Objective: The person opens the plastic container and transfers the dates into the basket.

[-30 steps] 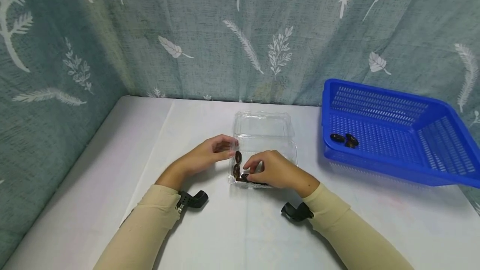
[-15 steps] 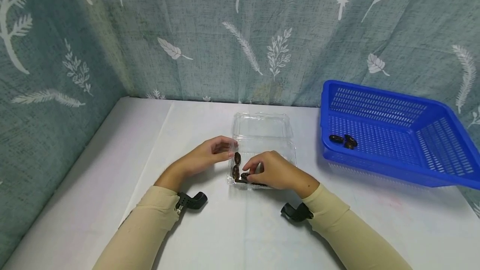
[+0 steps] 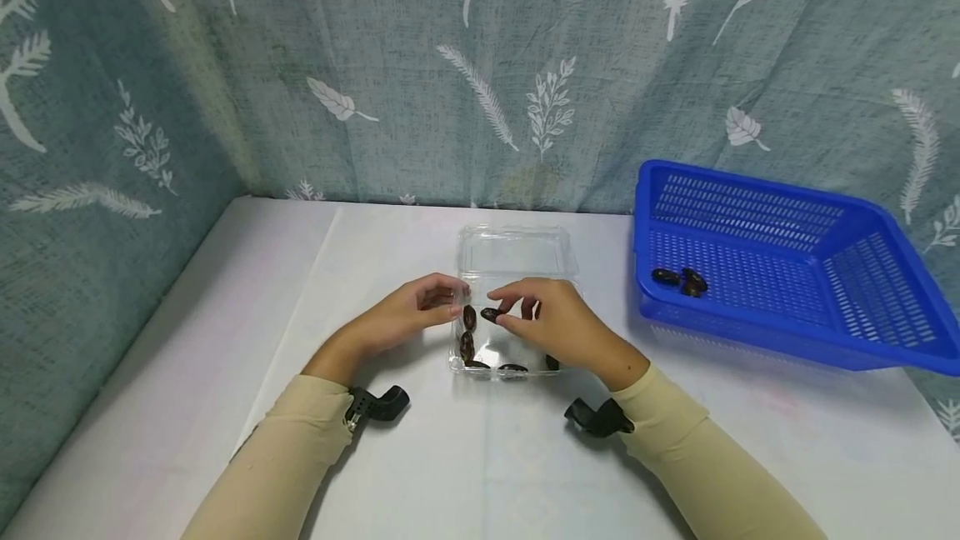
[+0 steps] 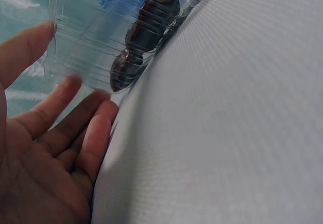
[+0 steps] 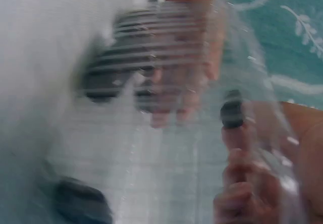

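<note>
At the box, right grip pinches one dark piece — likely light, firm, slick; best held mid-length. Left grip, loosely spread, touches box.

Bright, mostly crisp head view, soft shadows fell beside the sleeves onto the white desk, glare glinted on the clear plastic clamshell, left wrist view looked dimmer, blur smeared the right wrist view's fingers

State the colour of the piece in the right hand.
The piece is dark blackish brown, best seen in the head view.
</note>
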`<control>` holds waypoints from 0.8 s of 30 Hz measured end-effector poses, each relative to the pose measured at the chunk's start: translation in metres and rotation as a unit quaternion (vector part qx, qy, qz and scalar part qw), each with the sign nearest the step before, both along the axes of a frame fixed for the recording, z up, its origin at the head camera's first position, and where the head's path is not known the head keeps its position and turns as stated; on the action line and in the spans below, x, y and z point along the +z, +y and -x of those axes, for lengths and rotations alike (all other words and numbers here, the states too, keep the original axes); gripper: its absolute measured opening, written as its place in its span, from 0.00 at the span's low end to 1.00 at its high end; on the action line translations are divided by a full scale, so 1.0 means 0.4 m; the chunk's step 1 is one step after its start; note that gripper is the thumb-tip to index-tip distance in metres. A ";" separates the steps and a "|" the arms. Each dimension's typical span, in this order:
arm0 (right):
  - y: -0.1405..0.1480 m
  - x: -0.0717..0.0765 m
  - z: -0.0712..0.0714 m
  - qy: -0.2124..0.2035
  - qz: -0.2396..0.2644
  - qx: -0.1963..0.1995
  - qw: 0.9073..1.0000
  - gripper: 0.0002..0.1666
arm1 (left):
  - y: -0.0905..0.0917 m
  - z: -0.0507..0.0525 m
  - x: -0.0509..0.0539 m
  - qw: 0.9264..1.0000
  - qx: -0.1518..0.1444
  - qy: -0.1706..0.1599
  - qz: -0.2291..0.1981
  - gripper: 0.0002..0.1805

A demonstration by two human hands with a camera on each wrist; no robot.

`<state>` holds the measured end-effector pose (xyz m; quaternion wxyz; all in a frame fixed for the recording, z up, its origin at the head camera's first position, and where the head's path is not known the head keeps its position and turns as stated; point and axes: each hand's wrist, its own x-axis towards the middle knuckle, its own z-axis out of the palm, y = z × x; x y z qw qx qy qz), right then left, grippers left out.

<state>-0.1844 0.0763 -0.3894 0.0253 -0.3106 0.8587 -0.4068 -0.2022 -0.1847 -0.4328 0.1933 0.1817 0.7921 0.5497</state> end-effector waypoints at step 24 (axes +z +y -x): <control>0.138 0.109 0.026 0.086 0.153 -0.133 0.975 0.12 | -0.001 0.000 0.002 1.000 -0.002 0.006 -0.001 0.24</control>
